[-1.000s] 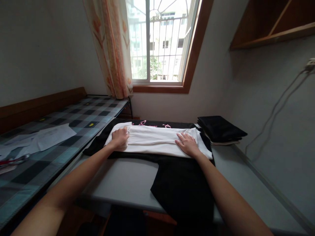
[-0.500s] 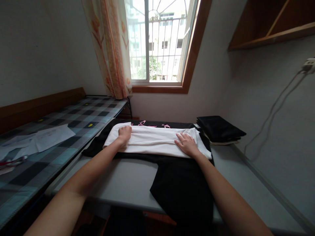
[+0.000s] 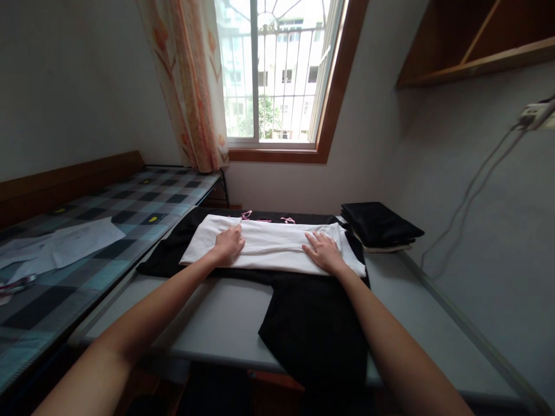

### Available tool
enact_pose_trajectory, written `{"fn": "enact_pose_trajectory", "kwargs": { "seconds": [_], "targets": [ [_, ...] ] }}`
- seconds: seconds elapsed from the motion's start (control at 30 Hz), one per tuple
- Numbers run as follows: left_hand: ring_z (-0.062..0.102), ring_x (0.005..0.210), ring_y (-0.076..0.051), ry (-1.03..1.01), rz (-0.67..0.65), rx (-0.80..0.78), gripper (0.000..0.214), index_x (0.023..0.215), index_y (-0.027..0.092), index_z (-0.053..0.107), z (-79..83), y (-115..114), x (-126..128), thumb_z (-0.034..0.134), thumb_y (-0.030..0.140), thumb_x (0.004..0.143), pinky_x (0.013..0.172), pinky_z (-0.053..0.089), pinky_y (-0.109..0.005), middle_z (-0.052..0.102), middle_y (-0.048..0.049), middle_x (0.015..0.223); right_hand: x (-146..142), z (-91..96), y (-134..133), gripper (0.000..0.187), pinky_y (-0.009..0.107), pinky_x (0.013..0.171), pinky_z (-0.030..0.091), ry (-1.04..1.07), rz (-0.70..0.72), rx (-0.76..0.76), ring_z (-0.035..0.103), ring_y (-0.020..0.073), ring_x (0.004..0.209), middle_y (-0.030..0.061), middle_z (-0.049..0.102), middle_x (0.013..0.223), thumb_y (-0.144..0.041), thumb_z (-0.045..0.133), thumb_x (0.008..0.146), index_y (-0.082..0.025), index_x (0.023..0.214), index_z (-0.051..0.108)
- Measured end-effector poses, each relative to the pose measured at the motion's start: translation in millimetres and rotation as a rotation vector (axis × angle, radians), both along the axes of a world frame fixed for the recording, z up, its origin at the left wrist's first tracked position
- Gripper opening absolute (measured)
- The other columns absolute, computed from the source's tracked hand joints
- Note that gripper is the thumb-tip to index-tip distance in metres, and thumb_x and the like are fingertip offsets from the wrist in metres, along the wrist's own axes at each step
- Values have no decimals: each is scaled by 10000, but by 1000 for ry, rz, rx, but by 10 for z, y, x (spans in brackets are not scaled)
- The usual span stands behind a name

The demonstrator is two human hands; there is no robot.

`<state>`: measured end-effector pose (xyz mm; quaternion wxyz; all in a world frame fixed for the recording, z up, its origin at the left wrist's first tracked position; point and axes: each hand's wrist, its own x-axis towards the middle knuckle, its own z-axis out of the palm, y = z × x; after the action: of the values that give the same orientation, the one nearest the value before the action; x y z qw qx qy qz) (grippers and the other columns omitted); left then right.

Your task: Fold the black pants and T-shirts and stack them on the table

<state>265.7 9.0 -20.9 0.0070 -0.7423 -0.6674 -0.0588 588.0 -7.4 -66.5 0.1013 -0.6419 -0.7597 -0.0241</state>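
Observation:
A white garment (image 3: pixel 269 242), folded into a long strip, lies crosswise on a black garment (image 3: pixel 321 323) with pink print along its far side. What kind of garment the white one is, I cannot tell. My left hand (image 3: pixel 229 244) rests on the left part of the strip, fingers curled and closed on its fabric. Toward the right end, my right hand (image 3: pixel 323 252) presses flat with fingers spread. A sleeve-like part of the black garment hangs over the front edge of the grey table (image 3: pixel 208 318).
Folded dark clothes (image 3: pixel 381 226) are stacked at the table's right rear. To the left stands a bed with a checked mattress (image 3: pixel 169 185) and papers (image 3: pixel 82 240) on it. A window (image 3: pixel 277 81) with a curtain (image 3: pixel 191 86) is behind. Cables (image 3: pixel 468 185) hang along the right wall.
My left hand has moved right along the white garment. The strip's left end, rounded before, now lies flatter with a straighter edge. My right hand stays on the right part.

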Motion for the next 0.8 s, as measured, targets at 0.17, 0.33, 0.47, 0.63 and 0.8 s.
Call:
{"fn": "enact_pose_trajectory", "kwargs": {
  "seconds": [0.17, 0.33, 0.47, 0.63, 0.8],
  "targets": [
    [637, 1036, -237, -170, -92, 79, 448, 1290, 190, 532, -63, -138, -200, 478, 456, 934, 846, 470, -293, 623, -119, 1221, 0, -3, -13, 568, 464, 1103, 293, 18, 23, 56, 394, 314, 1358, 140, 466, 1479, -499, 383, 968, -202, 1442, 479],
    [662, 931, -250, -153, -8, 5, 325, 1038, 204, 628, 13, -205, -388, 532, 468, 874, 756, 470, -296, 707, -82, 994, -124, 89, -57, 393, 425, 1086, 305, 108, 83, 200, 507, 279, 1239, 127, 604, 1324, -369, 484, 934, -185, 1237, 653],
    [669, 921, -275, -93, 76, -39, 364, 947, 218, 637, 44, -206, -320, 555, 550, 823, 721, 466, -306, 723, -86, 966, -477, 276, -66, 295, 380, 1003, 372, 178, 179, 126, 620, 232, 1047, 102, 715, 1074, -264, 479, 927, -196, 1075, 725],
    [674, 925, -276, -93, 117, -34, 305, 902, 213, 657, -20, -159, -239, 542, 488, 836, 726, 465, -307, 728, -100, 964, -1154, 437, 27, 210, 291, 819, 467, 379, 362, -59, 668, 195, 875, 66, 738, 973, -250, 566, 892, -211, 979, 754],
    [675, 874, -227, -234, 58, -2, 244, 847, 218, 653, -101, -151, -359, 488, 391, 895, 704, 453, -277, 729, -65, 905, -1766, 398, 186, 245, 293, 775, 495, 538, 357, -257, 686, 227, 862, 96, 749, 965, -248, 613, 866, -174, 1064, 738]
  ]
}}
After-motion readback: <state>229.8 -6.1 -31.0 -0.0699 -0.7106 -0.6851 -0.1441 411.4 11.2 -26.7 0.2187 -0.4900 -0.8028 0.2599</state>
